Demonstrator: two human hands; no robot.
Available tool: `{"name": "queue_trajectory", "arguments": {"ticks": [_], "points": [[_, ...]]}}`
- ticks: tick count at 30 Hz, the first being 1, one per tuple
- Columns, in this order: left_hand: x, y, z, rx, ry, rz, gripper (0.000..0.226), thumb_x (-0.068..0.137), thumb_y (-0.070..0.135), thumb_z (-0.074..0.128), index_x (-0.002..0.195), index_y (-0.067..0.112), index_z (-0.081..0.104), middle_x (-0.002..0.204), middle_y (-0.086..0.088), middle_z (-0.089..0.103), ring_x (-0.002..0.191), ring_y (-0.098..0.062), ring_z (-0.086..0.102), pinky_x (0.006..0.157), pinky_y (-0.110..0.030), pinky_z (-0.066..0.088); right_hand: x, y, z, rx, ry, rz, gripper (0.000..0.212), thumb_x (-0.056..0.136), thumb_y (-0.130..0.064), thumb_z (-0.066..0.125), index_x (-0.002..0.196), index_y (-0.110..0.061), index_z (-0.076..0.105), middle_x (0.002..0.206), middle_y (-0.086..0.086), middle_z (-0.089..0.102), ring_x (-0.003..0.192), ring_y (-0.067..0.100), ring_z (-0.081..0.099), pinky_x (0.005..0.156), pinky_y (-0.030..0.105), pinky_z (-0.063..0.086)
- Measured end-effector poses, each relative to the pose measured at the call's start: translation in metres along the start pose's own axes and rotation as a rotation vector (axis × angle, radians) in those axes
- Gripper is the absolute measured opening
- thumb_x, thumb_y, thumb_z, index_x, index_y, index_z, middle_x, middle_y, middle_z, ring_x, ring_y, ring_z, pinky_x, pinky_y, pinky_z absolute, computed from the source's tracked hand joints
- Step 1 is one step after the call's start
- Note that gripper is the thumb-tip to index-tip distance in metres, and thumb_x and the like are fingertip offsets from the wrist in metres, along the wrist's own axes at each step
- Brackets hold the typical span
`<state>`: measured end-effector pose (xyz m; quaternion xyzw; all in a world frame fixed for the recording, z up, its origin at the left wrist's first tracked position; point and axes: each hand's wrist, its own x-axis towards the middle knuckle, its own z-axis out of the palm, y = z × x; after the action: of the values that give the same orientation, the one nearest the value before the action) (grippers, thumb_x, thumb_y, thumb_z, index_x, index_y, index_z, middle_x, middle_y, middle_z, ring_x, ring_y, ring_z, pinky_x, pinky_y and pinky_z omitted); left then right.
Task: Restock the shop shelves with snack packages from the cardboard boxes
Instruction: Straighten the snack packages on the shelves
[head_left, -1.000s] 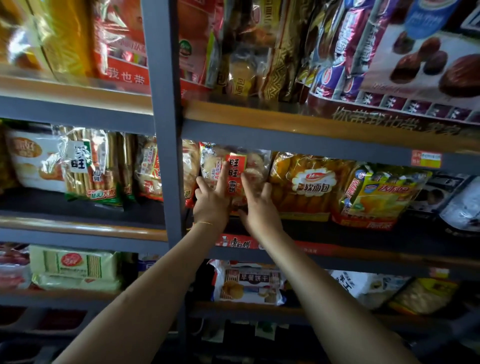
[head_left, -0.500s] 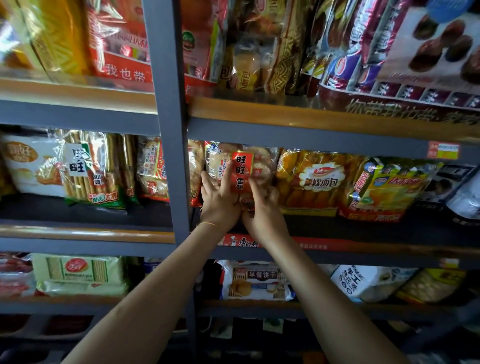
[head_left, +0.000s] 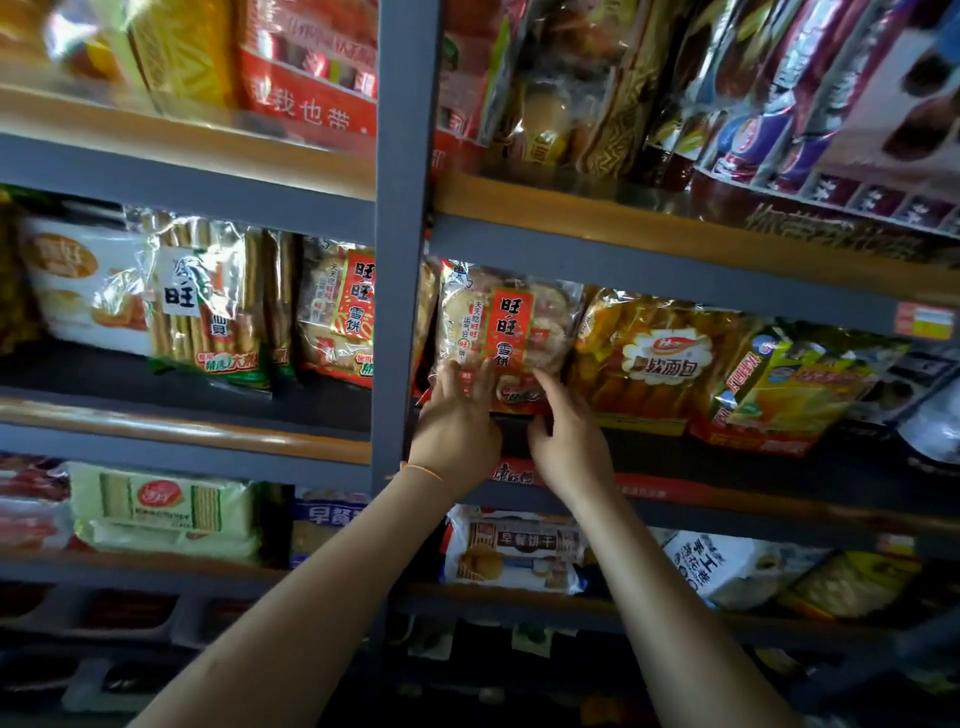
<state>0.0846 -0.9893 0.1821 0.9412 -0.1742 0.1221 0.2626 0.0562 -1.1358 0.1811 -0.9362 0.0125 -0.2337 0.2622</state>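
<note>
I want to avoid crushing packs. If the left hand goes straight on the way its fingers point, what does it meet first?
The left hand already touches the rice cracker pack with its fingers, so it would press that pack first. What stands behind the pack is hidden.

A grey steel upright (head_left: 402, 234) divides the bays; a price label (head_left: 926, 320) sticks to the rail at right.

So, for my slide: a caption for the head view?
Both hands set a rice-cracker pack upright on the middle shelf.
</note>
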Motion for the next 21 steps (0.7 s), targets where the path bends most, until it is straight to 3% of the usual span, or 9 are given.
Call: {"name": "queue_trajectory", "arguments": {"ticks": [3,6,10,14,17,19,21], "points": [[-0.022,0.003,-0.017,-0.195,0.133,0.185,0.050,0.095,0.017,0.053,0.144,0.017,0.050,0.138,-0.011,0.052,0.097,-0.035,0.065,0.068,-0.044,0.057,-0.007,-0.005,-0.001,0.171,0.147,-0.065,0.041,0.096,-0.010,0.056,0.134,-0.024,0.055,0.123,0.000,0.062,0.110,0.017,0.060,0.087,0.024,0.050],[-0.052,-0.007,-0.042,-0.252,0.345,0.302,0.032,0.095,0.024,0.053,0.120,0.016,0.070,0.108,0.000,0.070,0.077,-0.018,0.067,0.058,-0.032,0.055,-0.020,-0.013,0.006,0.316,0.175,-0.077,0.028,0.096,-0.011,0.059,0.122,-0.020,0.061,0.102,-0.005,0.063,0.091,0.012,0.062,0.075,0.026,0.052],[-0.070,-0.047,-0.068,-0.214,0.462,0.214,0.025,0.094,0.023,0.056,0.097,0.009,0.077,0.086,0.002,0.072,0.068,-0.004,0.058,0.061,-0.021,0.049,-0.040,-0.044,0.031,0.421,0.140,-0.186,0.009,0.095,-0.015,0.063,0.104,-0.013,0.063,0.087,-0.002,0.064,0.070,0.009,0.060,0.060,0.031,0.051],[-0.075,-0.109,-0.092,-0.084,0.485,0.076,0.031,0.092,0.030,0.053,0.087,0.011,0.077,0.082,-0.001,0.073,0.067,-0.014,0.063,0.057,-0.028,0.050,-0.062,-0.103,0.059,0.451,0.133,-0.379,0.012,0.094,-0.022,0.066,0.088,-0.011,0.063,0.072,-0.004,0.058,0.060,0.009,0.054,0.056,0.024,0.045],[-0.066,-0.154,-0.111,0.028,0.466,-0.003,0.031,0.091,0.034,0.054,0.096,0.013,0.077,0.094,-0.004,0.072,0.075,-0.026,0.068,0.056,-0.036,0.054,-0.071,-0.144,0.081,0.419,0.073,-0.480,0.016,0.096,-0.028,0.061,0.090,-0.013,0.064,0.074,-0.006,0.059,0.062,0.007,0.055,0.057,0.022,0.047],[-0.052,-0.180,-0.124,0.083,0.421,-0.093,0.031,0.090,0.031,0.063,0.115,0.014,0.072,0.121,-0.011,0.064,0.097,-0.037,0.066,0.065,-0.043,0.055,-0.064,-0.168,0.097,0.357,0.032,-0.484,0.014,0.097,-0.027,0.058,0.100,-0.015,0.063,0.084,-0.004,0.060,0.070,0.013,0.059,0.059,0.033,0.052],[-0.035,-0.203,-0.135,0.141,0.346,-0.142,0.050,0.088,0.025,0.072,0.135,0.014,0.059,0.144,-0.019,0.046,0.121,-0.045,0.053,0.077,-0.051,0.053,-0.049,-0.188,0.114,0.267,0.019,-0.422,0.024,0.096,-0.021,0.060,0.119,-0.017,0.059,0.109,0.001,0.058,0.092,0.021,0.062,0.071,0.038,0.054]]}}
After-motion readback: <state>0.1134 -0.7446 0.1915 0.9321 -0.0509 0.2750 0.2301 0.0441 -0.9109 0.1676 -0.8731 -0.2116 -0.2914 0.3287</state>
